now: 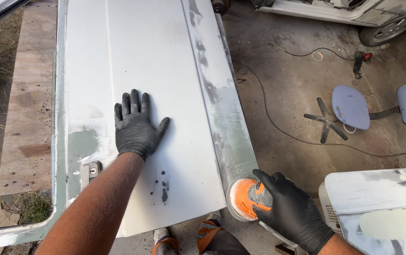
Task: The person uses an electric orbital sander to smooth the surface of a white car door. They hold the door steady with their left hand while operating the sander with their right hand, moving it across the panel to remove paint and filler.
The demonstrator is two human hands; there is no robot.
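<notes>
A worker in black gloves leaned over a long white-painted sheet-metal car door panel (160, 94) laid flat across a weathered plywood board (26, 104) in a dirt-floored yard. The left hand (136, 126) lay flat on the middle of the panel with its fingers spread and released, gripping nothing. The right hand (291, 211) was closed around a round orange-and-white sanding tool (244, 199), held just off the panel's near right corner, beside its lower edge.

By the look of the surface, the job was partly done: a dull grey sanded strip (221, 104) ran along the panel's right edge, and a patch of grey-green bare filler (84, 141) showed near the metal lock cylinder (93, 170) on the left. The broad white centre looked largely unworked, with a cluster of small dark chips (162, 188) near the bottom.

A black power cable (278, 127) trailed across the concrete floor (283, 75) to the right, where it could snag underfoot. An overturned pale blue office chair (354, 109) lay beyond it, and a second white panel with sanded patches (382, 208) stood close to the right hand. Part of a white car with its wheel (387, 29) filled the top corner.
</notes>
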